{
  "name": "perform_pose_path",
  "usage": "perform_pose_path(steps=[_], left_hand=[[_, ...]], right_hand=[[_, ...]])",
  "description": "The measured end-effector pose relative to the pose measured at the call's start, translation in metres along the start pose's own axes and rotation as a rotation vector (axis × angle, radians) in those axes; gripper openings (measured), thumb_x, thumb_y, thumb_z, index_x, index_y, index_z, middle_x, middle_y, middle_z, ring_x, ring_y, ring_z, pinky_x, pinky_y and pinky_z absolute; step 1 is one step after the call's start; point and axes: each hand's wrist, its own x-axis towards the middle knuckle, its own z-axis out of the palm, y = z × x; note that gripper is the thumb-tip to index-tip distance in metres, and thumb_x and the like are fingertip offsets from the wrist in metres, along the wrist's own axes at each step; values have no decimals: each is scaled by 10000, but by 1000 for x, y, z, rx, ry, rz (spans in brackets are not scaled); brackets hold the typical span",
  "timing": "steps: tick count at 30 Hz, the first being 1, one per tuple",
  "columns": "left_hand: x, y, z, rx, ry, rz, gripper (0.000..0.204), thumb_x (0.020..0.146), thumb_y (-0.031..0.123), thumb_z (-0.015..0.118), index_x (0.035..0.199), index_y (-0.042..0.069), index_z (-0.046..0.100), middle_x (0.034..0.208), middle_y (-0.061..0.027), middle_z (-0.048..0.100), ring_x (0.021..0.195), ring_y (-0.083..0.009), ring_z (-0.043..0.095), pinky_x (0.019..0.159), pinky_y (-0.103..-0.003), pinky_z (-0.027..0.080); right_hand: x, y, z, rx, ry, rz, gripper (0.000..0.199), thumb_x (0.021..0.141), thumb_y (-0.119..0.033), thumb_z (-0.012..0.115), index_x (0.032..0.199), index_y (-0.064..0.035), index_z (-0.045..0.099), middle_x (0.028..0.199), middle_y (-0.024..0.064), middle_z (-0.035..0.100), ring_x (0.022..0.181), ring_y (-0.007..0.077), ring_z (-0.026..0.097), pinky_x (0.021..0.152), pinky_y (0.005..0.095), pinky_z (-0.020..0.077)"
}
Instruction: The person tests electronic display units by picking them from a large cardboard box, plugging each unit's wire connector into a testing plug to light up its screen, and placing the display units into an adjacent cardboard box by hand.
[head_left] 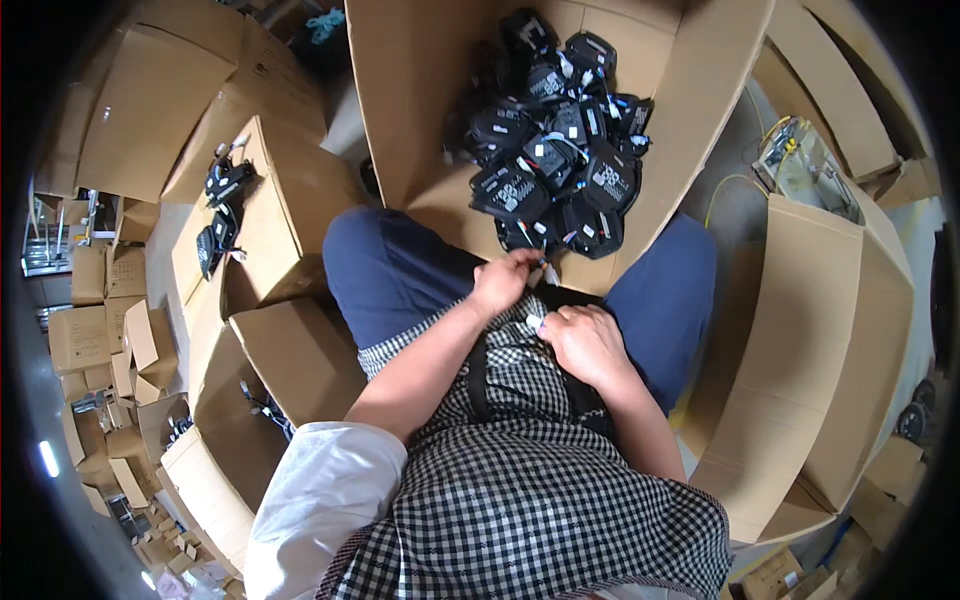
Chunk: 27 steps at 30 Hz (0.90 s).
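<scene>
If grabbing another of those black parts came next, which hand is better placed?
Probably the left hand: it is nearer the black parts in the box. The right hand sits farther back, over the apron.

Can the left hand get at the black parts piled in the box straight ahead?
Probably yes: the left hand is close to the nearest black parts, the cardboard box is open, and nothing visible blocks the way.

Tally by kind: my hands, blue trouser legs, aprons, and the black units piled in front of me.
Left hand and right hand: 2
Blue trouser legs: 2
Apron: 1
Black units: at least 8, overlapping
Total: at least 13
</scene>
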Motion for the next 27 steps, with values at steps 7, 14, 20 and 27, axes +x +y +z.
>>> perform_pose_path(steps=[7, 14, 20, 27], left_hand=[[7, 11, -10, 249, 35, 70, 454, 863, 294, 589, 1307, 223, 527, 968, -40, 694, 997, -208, 630, 954, -387, 388], [22, 10, -8, 685, -17, 177, 391, 850, 260, 561, 1233, 188, 528, 995, -89, 632, 960, -265, 639, 813, -420, 466], [1, 0, -37, 543, 86, 227, 250, 782, 133, 635, 1032, 144, 632, 955, -110, 623, 864, -325, 643, 713, -414, 518], [-38, 15, -48, 363, 527, 574, 300, 672, 246, 767, 958, 175, 708, 885, -9, 655, 856, -189, 599, 772, -334, 416]], right_hand=[[10, 17, 6, 108, 73, 90, 162, 844, -181, 597, 745, -54, 581, 697, 118, 607, 654, 313, 619, 624, 436, 492], [25, 6, 11, 148, 74, 133, 154, 854, -172, 594, 766, -45, 589, 710, 124, 620, 662, 318, 624, 608, 436, 491], [23, 16, 20, 847, 99, 577, 249, 955, -210, 527, 783, -43, 597, 601, 30, 566, 484, 138, 508, 459, 285, 376], [33, 4, 30, 1421, 7, 741, 266, 975, -244, 515, 818, -38, 576, 545, -62, 396, 466, 24, 323, 427, 204, 223]])
